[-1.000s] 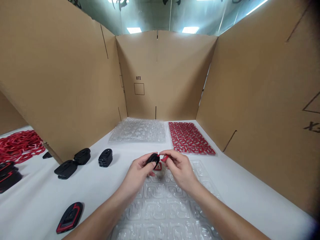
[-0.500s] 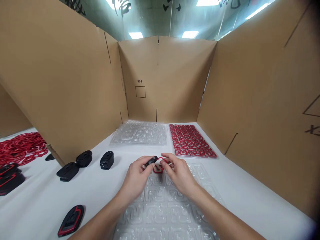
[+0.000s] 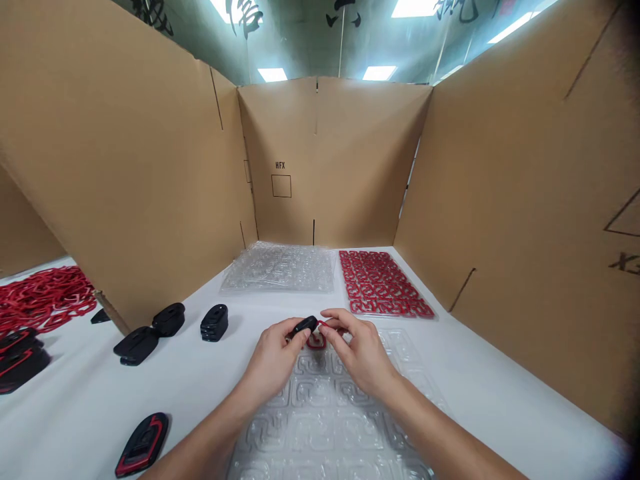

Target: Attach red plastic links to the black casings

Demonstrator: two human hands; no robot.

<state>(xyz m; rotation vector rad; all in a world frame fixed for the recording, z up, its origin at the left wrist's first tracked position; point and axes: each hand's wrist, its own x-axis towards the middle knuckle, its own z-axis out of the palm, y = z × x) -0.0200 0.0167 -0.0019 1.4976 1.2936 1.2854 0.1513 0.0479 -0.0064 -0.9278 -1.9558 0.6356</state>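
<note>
A small black piece (image 3: 306, 325) is pinched between the thumb and fingers of my left hand (image 3: 275, 352). My right hand (image 3: 360, 347), just to its right, pinches a thin red strip (image 3: 323, 323) that reaches toward the black piece. Below both hands lies a clear moulded tray (image 3: 315, 427) with rows of shaped pockets. One red shaped piece (image 3: 316, 341) sits in a pocket near the tray's far edge, partly under my fingers.
Black pieces (image 3: 214, 323) stand stacked at the left, and a black-and-red piece (image 3: 143, 445) lies nearer. Red strips (image 3: 45, 297) are heaped far left. Clear trays (image 3: 280, 268) and a tray of red pieces (image 3: 383, 283) lie behind. Cardboard walls (image 3: 335, 160) surround the table.
My right fingers have closed in toward the black piece, and less of the red strip shows between the hands. The black piece has shifted slightly.
</note>
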